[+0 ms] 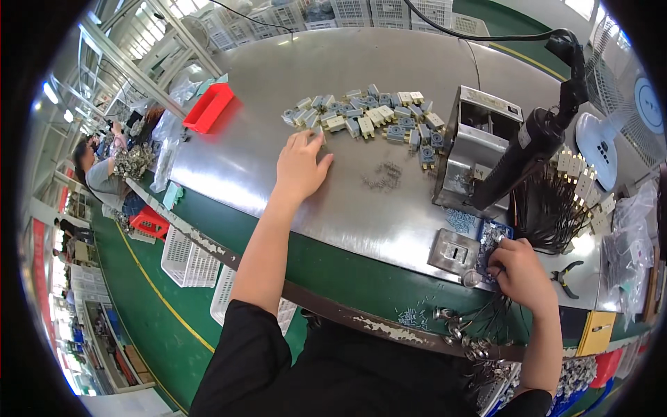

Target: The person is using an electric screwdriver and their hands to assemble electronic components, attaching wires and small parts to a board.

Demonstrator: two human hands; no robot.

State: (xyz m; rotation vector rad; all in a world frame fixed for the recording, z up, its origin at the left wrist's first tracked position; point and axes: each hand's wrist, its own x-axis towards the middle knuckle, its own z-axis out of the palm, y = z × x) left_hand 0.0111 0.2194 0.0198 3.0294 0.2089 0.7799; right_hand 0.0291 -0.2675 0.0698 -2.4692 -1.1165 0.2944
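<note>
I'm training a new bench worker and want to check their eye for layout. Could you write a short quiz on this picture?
1. Which hand is nearest the pile of connectors?
2. True or false: the pliers lie to the right of the right hand.
3. What colour is the bin at the left of the bench? A) yellow B) red C) blue

Key: 1. The left hand. 2. True. 3. B.

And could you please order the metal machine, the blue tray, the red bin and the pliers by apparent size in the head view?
1. Metal machine
2. Blue tray and red bin: too alike to rank; the right hand partly hides the tray
3. Pliers
</note>
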